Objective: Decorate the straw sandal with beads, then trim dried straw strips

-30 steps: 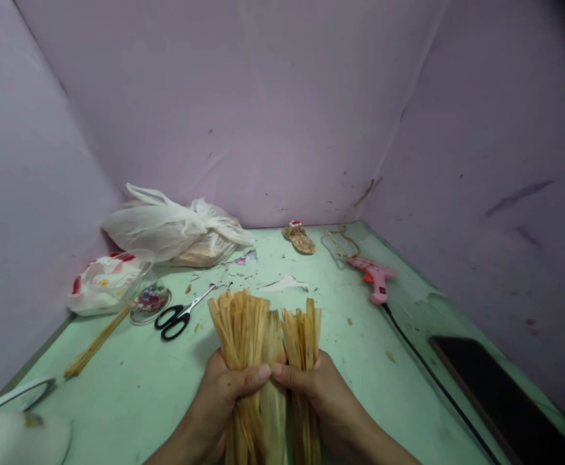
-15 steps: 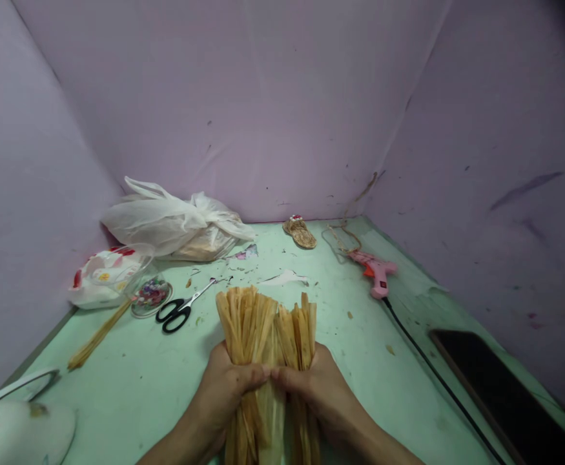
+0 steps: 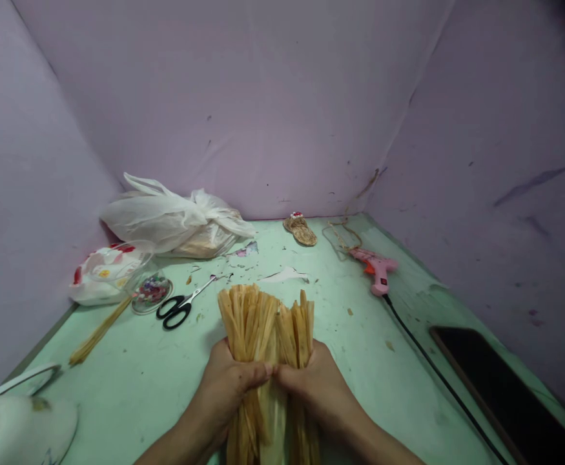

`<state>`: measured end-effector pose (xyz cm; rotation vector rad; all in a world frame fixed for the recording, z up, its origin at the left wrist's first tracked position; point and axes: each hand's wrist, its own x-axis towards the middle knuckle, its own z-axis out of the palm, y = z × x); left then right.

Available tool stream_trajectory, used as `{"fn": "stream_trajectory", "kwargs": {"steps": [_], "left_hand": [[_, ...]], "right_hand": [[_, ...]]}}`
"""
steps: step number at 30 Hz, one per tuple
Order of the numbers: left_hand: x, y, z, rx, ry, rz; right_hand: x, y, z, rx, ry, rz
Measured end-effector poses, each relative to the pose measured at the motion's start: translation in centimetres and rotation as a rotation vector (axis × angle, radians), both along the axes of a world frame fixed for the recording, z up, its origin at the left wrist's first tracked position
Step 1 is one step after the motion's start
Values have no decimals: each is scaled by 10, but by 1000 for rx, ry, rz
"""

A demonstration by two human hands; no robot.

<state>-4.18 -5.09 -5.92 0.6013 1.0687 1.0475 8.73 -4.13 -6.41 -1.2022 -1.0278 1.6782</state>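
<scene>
A thick bundle of dried straw-coloured strips [image 3: 250, 323] stands upright between my hands at the near middle of the table. My left hand [image 3: 226, 381] is wrapped round its left side, thumb laid across the front. From the right, my right hand [image 3: 314, 381] grips it in the same way, and the two thumb tips meet near the bundle's middle. The strips fan out a little above the thumbs; their lower ends run out of the bottom of the view. My other fingers are hidden behind the bundle.
Scissors [image 3: 178, 311], a dish of beads [image 3: 152, 290], a thin straw bunch [image 3: 99, 331] and a white plastic bag [image 3: 161, 223] lie left. A small woven sole shape [image 3: 301, 230] sits at the back. Right are a pink glue gun [image 3: 378, 271], its cord and a dark phone [image 3: 500, 387].
Both hands keep their hold on the bundle. Its tops are drawn slightly closer together, the right side having shifted a little leftward. The view has moved very slightly.
</scene>
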Motion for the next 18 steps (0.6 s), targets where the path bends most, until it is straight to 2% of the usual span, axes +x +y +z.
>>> {"fn": "stream_trajectory", "kwargs": {"steps": [4, 10, 18], "left_hand": [[2, 0, 2, -10, 11, -3], [3, 0, -2, -44, -22, -23], [-7, 4, -1, -85, -198, -94]], "right_hand": [[-4, 0, -2, 24, -101, -38], [-3, 0, 1, 8, -125, -56], [3, 1, 9, -140, 177, 8]]}}
